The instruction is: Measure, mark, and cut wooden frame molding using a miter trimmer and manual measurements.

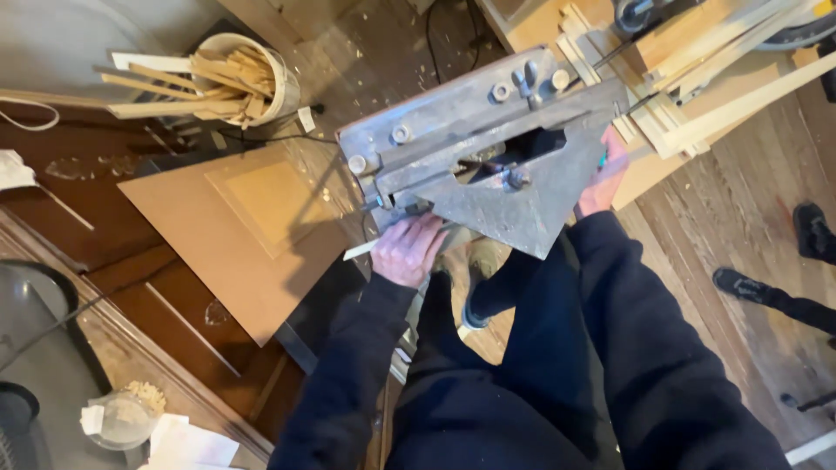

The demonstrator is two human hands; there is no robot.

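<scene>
A grey metal mitre-cutting machine (pixel 488 148) with bolts on top and a triangular table stands in front of me. My left hand (pixel 407 250) rests at its left front edge and holds a thin pale wooden strip (pixel 359 251) against it. At the machine's right side my right hand (pixel 603 181) presses on another light wooden strip (pixel 749 103) that runs up to the right. Both sleeves are dark. My shoe (pixel 475 287) shows below the machine.
A white bucket (pixel 283 91) full of wood offcuts stands at the upper left. A brown board (pixel 244 226) lies left of the machine. Stacked wooden strips (pixel 670 61) lie at the upper right. Another person's dark shoes (pixel 814 231) are at the right edge.
</scene>
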